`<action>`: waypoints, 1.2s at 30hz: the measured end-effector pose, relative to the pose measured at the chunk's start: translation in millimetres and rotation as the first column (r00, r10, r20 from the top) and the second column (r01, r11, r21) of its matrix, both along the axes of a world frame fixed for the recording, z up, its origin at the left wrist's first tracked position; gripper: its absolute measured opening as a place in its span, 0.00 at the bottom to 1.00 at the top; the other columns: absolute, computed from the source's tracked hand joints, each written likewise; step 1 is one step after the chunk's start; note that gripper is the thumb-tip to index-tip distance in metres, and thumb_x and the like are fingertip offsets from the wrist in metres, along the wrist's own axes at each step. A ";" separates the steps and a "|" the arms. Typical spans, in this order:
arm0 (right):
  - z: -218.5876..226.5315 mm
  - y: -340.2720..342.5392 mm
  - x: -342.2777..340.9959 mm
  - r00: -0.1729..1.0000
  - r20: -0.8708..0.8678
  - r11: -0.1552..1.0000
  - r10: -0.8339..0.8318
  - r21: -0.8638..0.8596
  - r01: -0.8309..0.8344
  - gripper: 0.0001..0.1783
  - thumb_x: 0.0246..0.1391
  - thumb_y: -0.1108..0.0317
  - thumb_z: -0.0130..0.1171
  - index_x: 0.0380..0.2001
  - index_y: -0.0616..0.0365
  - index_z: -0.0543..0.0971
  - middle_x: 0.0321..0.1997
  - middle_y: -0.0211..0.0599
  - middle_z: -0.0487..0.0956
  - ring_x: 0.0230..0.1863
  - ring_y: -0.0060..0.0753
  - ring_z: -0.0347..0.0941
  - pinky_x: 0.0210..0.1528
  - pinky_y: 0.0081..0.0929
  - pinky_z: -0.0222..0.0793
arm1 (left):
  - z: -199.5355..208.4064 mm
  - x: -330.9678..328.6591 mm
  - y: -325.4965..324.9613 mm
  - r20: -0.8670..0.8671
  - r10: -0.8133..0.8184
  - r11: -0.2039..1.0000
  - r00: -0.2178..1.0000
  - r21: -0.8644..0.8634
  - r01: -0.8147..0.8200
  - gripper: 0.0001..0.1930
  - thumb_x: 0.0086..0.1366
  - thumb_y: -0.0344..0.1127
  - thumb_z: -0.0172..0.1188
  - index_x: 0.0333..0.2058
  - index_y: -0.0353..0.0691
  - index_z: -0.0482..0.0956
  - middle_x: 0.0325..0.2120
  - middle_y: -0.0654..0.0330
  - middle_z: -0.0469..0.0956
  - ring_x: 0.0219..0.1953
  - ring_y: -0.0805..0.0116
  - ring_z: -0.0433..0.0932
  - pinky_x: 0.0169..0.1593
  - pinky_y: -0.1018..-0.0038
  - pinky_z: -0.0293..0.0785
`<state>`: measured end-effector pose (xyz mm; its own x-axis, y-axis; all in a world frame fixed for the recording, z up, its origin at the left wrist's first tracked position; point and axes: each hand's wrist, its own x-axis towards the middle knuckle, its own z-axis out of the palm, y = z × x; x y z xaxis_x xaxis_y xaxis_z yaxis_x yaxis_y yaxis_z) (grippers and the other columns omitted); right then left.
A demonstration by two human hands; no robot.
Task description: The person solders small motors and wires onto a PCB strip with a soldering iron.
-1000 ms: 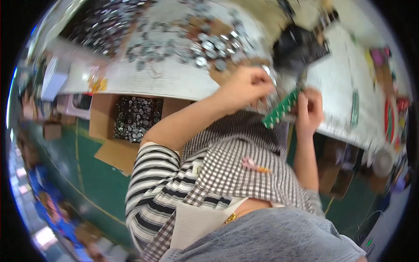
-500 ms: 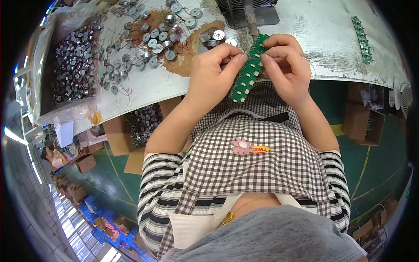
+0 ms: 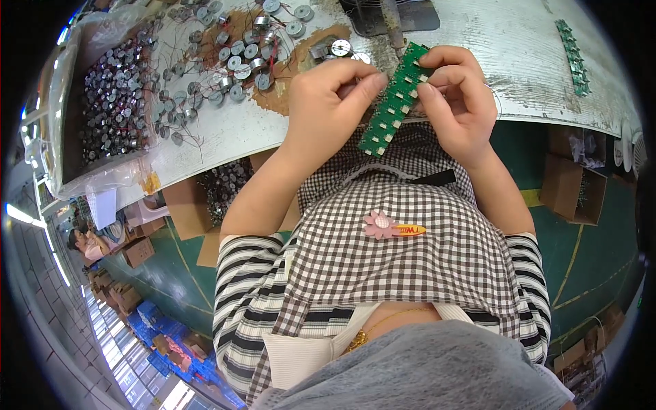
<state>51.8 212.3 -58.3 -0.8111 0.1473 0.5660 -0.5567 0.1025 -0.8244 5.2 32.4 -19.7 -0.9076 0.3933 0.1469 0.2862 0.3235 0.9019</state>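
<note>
A long green circuit board (image 3: 394, 102) slants over the front edge of the table, with rows of small white connectors along it. My left hand (image 3: 333, 102) is closed in a pinch at the board's left edge, thumb against the forefinger. At the upper right edge, the fingers and thumb of my right hand (image 3: 459, 96) grip the board. A thin dark wire curves beside the right hand; where it ends is hidden. Small round metal motors (image 3: 340, 48) with thin wires lie just beyond my left hand.
Many more wired motors (image 3: 239, 65) are spread over the left of the table (image 3: 519, 75). A plastic-lined box (image 3: 68, 130) full of them stands at far left. Another green board (image 3: 572, 58) lies at right. A fan base (image 3: 403, 19) stands at the back. Cardboard boxes (image 3: 570, 191) sit below.
The board has shifted slightly, and its upper end has risen a little. My right hand has moved slightly right, and the left hand has drawn a little left, showing more of the board.
</note>
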 end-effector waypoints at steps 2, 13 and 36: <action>0.1 -0.9 0.5 1.000 0.013 0.998 0.026 -0.060 -0.025 0.05 0.48 0.82 0.58 0.29 0.68 0.73 0.44 0.44 0.72 0.29 0.17 0.72 0.28 0.12 0.71 | -3.7 -6.3 3.3 -0.062 0.015 0.998 0.998 0.067 -0.010 0.07 0.56 0.31 0.64 0.27 0.32 0.79 0.20 0.62 0.77 0.21 0.77 0.73 0.24 0.80 0.67; 15.5 -3.3 -2.4 0.998 -0.032 0.995 -0.054 0.085 0.057 0.04 0.49 0.82 0.59 0.30 0.68 0.75 0.43 0.43 0.73 0.29 0.17 0.72 0.28 0.12 0.72 | 11.4 -4.4 15.7 0.325 -0.047 0.967 0.945 0.250 -0.038 0.07 0.55 0.30 0.60 0.27 0.30 0.77 0.21 0.64 0.77 0.24 0.82 0.72 0.26 0.83 0.68; 13.2 -7.3 5.7 0.998 0.021 0.998 -0.064 0.016 0.064 0.06 0.48 0.82 0.59 0.30 0.67 0.73 0.42 0.42 0.73 0.28 0.18 0.72 0.26 0.13 0.71 | 6.9 -5.7 11.8 0.250 -0.135 0.975 0.959 0.207 0.083 0.05 0.56 0.28 0.62 0.28 0.34 0.77 0.27 0.65 0.77 0.26 0.84 0.71 0.28 0.86 0.67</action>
